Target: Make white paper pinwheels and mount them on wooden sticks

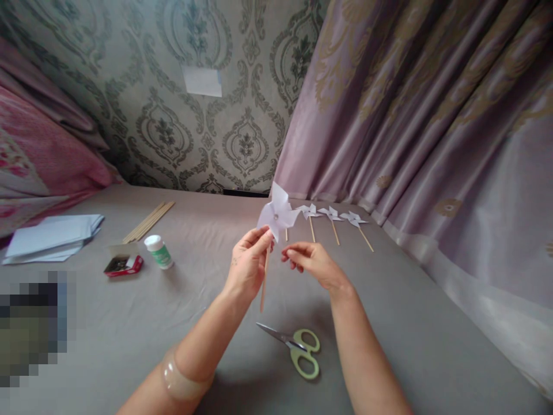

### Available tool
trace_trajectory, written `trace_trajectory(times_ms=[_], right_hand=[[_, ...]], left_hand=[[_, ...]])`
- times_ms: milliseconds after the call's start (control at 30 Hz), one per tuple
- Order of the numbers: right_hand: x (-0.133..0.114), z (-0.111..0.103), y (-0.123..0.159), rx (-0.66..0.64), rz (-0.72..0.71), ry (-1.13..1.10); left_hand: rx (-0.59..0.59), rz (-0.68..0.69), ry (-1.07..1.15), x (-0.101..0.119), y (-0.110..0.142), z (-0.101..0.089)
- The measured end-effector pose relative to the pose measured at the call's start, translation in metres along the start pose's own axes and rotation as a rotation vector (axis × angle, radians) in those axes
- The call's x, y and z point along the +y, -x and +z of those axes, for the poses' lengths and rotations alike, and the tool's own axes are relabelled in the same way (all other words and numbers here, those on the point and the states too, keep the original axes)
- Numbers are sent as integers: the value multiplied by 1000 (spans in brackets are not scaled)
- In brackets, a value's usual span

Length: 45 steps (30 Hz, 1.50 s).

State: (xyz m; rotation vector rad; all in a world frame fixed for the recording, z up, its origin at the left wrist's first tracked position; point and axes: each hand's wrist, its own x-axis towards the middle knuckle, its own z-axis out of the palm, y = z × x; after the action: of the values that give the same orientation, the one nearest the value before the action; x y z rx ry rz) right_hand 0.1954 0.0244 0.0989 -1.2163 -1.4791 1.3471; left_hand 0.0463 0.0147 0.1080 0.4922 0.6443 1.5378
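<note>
Your left hand's [247, 262] grip pinches the pinwheel [283, 214] near its stick's [263, 288] top, centre frame; thumb pressure may crease the paper; right hand's [317, 262] grip loosely curled, contents unclear; scissors [298, 347], lower centre, could prick your lowered wrist.

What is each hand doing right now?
Left hand: closed, holding a white paper pinwheel on a wooden stick.
Right hand: empty-looking, fingers loosely curled.

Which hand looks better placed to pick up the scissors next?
Probably the right hand: it seems to hold nothing, and the scissors have their green handles toward that side. The left hand is occupied, gripping the white pinwheel by its stick.
</note>
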Motion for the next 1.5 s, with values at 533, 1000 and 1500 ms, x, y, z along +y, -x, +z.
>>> trace_trajectory(times_ms=[533,1000,1500], right_hand=[[-4,57,19,-620,245,84],[3,57,11,-441,184,109],[14,9,-10,-149,140,147]], left_hand=[[92,42,229,36,-27,-19],[54,-13,150,23,-29,-24],[-121,-58,-452,-47,-16,-35]])
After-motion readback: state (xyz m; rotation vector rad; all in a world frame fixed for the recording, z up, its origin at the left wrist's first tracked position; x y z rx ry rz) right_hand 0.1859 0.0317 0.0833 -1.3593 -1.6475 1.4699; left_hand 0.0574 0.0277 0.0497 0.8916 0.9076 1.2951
